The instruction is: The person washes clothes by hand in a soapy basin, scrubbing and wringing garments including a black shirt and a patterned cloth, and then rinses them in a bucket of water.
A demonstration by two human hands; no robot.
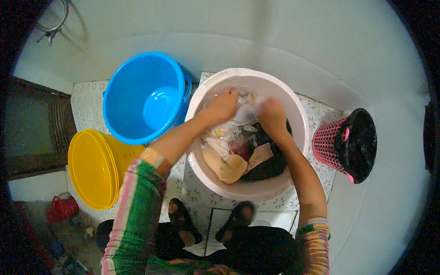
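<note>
A large white plastic tub [300, 114] on the floor in front of me holds water and wet laundry. Both my hands are down inside it. My left hand [224, 106] is closed near the far left of the tub, with a pale wet cloth [246, 115] at its fingers. The right hand [272, 114], blurred by motion, is closed like a fist at the other end of the same cloth. Nearer me lie a beige piece of clothing [233, 168] and a black garment [270, 167]. White fabric [216, 144] soaks along the left side.
To the left stand a blue bucket [121, 98] and a yellow bucket [98, 169] tilted on its side. A pink lattice basket [327, 142] lined with a black bag is at the right. Pale walls close in behind; my feet are just below the tub.
</note>
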